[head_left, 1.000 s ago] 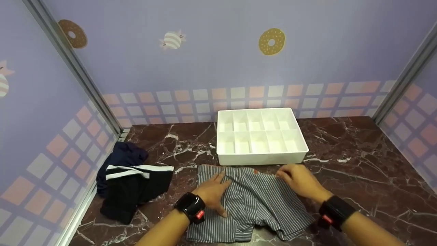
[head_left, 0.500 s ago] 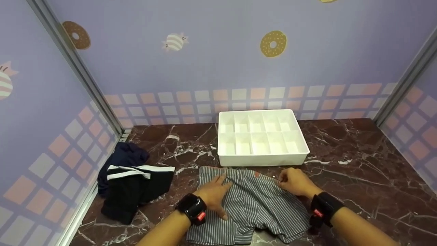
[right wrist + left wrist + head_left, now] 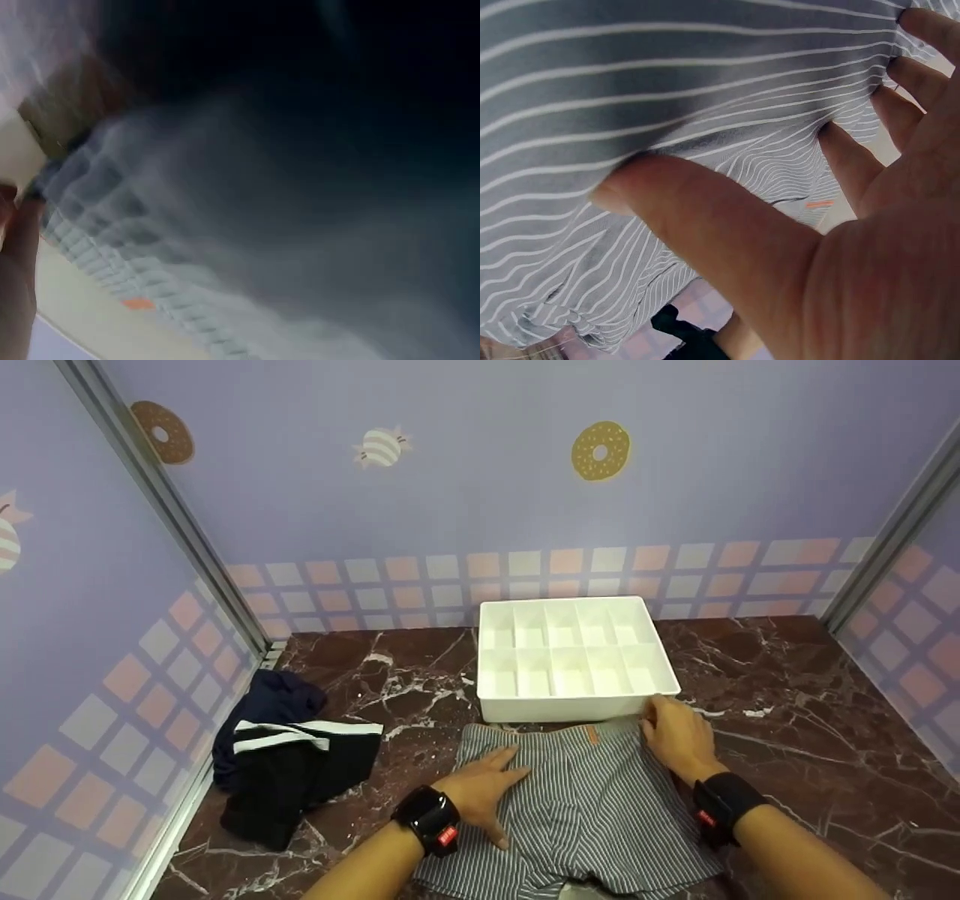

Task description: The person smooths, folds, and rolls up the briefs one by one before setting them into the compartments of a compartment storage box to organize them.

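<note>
Fingers of the left hand (image 3: 480, 789) lie spread flat on the striped shorts (image 3: 592, 802), while the right hand (image 3: 677, 736) pinches their waistband corner

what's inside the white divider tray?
The white divider tray shows ten bare white compartments with nothing in them. The floors of the near row are partly hidden by its front wall. The striped shorts lie outside it.

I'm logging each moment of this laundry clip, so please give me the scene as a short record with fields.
surface: dark red marble-patterned tabletop
garment in hand: grey white-striped boxer shorts, lying flat
left hand: fingers spread, pressing the shorts' left side
right hand: at the shorts' upper right corner; grip unclear
behind shorts: white plastic divided organiser tray, compartments bare
at left: black garment with white stripes on a navy garment
</note>
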`<state>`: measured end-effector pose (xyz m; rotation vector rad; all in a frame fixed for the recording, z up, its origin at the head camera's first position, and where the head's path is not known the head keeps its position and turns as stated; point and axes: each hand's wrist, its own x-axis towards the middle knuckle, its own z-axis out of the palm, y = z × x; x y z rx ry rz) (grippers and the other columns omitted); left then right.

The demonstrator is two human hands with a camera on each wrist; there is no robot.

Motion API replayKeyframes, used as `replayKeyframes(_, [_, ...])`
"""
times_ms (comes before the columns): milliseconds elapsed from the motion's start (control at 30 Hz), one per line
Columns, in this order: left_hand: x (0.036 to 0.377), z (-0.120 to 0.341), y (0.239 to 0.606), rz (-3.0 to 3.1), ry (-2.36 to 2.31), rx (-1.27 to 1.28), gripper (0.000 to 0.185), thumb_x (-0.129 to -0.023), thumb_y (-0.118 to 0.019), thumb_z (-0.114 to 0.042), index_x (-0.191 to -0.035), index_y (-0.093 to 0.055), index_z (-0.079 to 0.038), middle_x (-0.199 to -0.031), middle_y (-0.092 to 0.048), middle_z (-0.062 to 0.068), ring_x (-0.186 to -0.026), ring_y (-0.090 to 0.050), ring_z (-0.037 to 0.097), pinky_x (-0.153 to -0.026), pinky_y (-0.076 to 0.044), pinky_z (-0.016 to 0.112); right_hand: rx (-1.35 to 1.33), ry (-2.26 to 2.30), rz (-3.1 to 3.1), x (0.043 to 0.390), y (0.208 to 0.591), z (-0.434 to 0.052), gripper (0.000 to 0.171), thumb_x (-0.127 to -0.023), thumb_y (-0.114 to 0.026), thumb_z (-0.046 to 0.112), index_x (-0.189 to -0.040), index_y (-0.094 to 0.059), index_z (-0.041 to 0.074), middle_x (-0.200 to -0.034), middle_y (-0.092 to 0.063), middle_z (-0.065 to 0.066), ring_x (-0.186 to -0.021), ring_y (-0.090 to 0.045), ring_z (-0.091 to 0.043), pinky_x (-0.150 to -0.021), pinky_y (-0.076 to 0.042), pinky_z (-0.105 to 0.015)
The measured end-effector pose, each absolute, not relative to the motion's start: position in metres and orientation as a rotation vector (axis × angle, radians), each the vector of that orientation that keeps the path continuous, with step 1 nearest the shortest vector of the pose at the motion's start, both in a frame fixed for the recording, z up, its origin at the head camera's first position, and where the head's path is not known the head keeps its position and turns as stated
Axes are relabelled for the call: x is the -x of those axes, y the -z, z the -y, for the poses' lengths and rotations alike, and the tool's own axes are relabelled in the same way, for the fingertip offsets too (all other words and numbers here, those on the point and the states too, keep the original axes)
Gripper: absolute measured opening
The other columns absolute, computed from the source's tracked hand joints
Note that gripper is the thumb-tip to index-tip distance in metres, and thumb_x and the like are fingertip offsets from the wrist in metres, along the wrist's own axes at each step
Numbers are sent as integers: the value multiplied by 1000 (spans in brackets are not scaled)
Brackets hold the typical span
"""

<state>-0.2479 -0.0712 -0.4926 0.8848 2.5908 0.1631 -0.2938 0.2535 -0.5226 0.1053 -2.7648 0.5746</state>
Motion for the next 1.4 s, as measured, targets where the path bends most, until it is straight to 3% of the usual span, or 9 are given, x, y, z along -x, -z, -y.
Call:
replayKeyframes(167, [250,75,493,-2608,-227,-842,115,-53,-83,-45,-147,-22,-19,-154,-4,12,-140,-9,29,-110,-16,45,-502,-683,2867,288,512,-252,24,-71,-78,20,-87,-62,12,-78,-61,0,-70,-57,-19,-61,-47,-38])
replayKeyframes(300, [247,75,488,-2656,-233,-833,112,-56,-82,-43,-147,-24,-14,-153,-7,14,-140,-12,30,-110,-17,45,-906,-710,3000,274,503,-248,60,-64,-81,41,-112,-61,12,-108,-58,-4,-99,-55,-24,-84,-47,-45])
replayKeyframes(433, [229,61,479,-2657,-222,-875,105,-64,-73,-52,-147,-22,-14,-153,-6,14,-140,-11,30,-111,-16,45,-1125,-598,3124,254,501,-244,102,-52,-77,62,-136,-41,16,-138,-36,-17,-125,-34,-38,-95,-36,-58])
replayKeyframes(533, [211,44,478,-2641,-157,-957,104,-67,-61,-65,-148,-19,-15,-153,-7,14,-139,-13,31,-110,-18,44,-1194,-473,3186,240,499,-238,122,-46,-71,72,-145,-26,17,-147,-18,-24,-131,-21,-46,-95,-32,-63])
replayKeyframes(633, [199,34,484,-2619,-56,-1016,111,-63,-55,-74,-149,-15,-15,-153,-10,16,-138,-16,34,-109,-21,44,-1230,-338,3233,227,498,-231,134,-41,-67,78,-149,-13,20,-151,-3,-25,-134,-8,-49,-93,-29,-68])
replayKeyframes(833, [194,35,498,-2627,84,-1025,125,-52,-63,-75,-149,-11,-16,-153,-10,17,-138,-15,35,-109,-23,44,-1322,-9,3163,209,507,-222,145,-32,-62,84,-150,-3,23,-152,4,-23,-137,-1,-44,-92,-28,-69])
replayKeyframes(1133, [198,43,492,-2576,133,-1029,142,-34,-75,-66,-150,-5,-21,-153,-5,15,-139,-10,32,-110,-21,40,-1330,118,3198,199,508,-225,151,-28,-69,76,-149,2,23,-152,6,-22,-136,0,-45,-97,-24,-67])
replayKeyframes(1300, [195,48,488,-2556,39,-1064,141,-38,-80,-59,-149,-2,-24,-153,-2,16,-140,-7,29,-110,-17,42,-1310,75,3232,200,504,-227,150,-28,-71,75,-150,-2,21,-151,2,-26,-135,-3,-47,-100,-24,-64])
replayKeyframes(1400, [191,43,486,-2577,-79,-1228,121,-50,-78,-59,-148,-16,-24,-152,-14,11,-138,-17,24,-109,-22,41,-1284,-91,3276,205,499,-229,142,-37,-67,78,-149,-4,18,-150,1,-28,-135,-3,-48,-99,-20,-66])
